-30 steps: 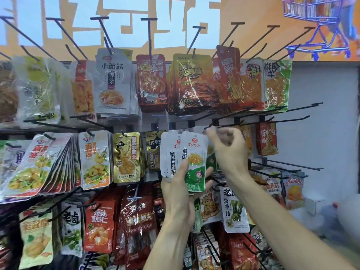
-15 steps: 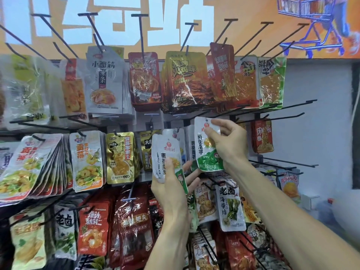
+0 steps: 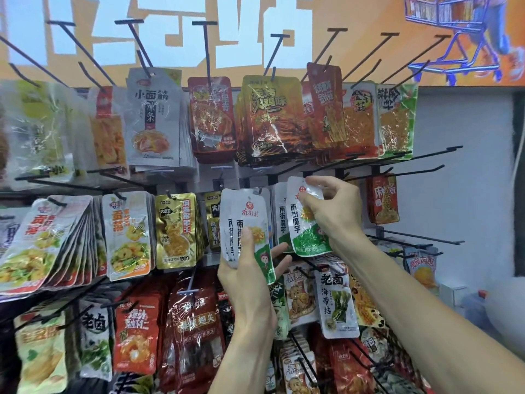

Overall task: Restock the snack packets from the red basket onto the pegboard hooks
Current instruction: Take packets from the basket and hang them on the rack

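Wall display w/ black wire peg hooks [image 3: 420,155], rows of glossy snack packs hanging; view has drifted slightly left vs 0.5 s ago. Left hand [image 3: 250,280] grips a small stack of white-and-green foil snack packets [image 3: 244,223], thumb across the front, same spot as before. Right hand [image 3: 332,214] pinches one white-and-green foil packet [image 3: 305,223], now raised just under the hooks, partly hiding the hung white packs [image 3: 279,211] behind it.

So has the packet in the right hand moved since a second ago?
Yes. The single white-and-green packet pinched by the right hand has left the stack in the left hand and gone right, toward the red noodle packet on its hook.
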Available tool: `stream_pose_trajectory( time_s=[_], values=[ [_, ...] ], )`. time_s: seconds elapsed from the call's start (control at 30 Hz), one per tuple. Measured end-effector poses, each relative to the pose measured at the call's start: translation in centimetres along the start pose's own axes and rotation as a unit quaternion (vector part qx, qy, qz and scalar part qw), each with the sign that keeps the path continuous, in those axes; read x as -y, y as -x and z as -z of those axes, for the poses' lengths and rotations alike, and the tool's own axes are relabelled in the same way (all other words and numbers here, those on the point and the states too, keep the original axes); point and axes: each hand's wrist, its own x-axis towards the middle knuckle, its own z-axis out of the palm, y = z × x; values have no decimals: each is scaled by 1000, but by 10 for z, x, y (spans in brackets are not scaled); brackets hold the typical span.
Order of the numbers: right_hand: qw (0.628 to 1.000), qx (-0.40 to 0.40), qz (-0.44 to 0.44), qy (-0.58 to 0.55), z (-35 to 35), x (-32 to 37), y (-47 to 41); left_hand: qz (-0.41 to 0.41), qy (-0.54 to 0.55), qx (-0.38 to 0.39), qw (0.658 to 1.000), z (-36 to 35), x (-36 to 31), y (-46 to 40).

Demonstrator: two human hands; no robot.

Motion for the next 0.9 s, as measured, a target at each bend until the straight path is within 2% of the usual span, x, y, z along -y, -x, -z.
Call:
stream_pose_trajectory(
  time_s=[0.3, 0.47, 0.63, 0.73, 0.8, 0.9],
  values=[
    [1000, -29, -2, 0, -11, 6, -2, 7, -1, -9, 1000, 2, 3, 1],
    [1000, -12, 1, -6, -12, 1, -6, 1, -8, -12, 1000, 5, 2, -2],
    [998, 14, -1, 63, -27, -2, -10, 3, -27, -2, 1000, 4, 2, -4],
    [994, -9, 8, 104, -23, 1, 1, 17, -29, -6, 999, 6, 3, -8],
    [998, -23, 14, 48, -14, 3, 22, 29, -30, -9, 999, 6, 4, -10],
    [991, 61, -47, -114, -10, 10, 57, 34, -27, -2, 999, 2, 12, -10]
  ],
)
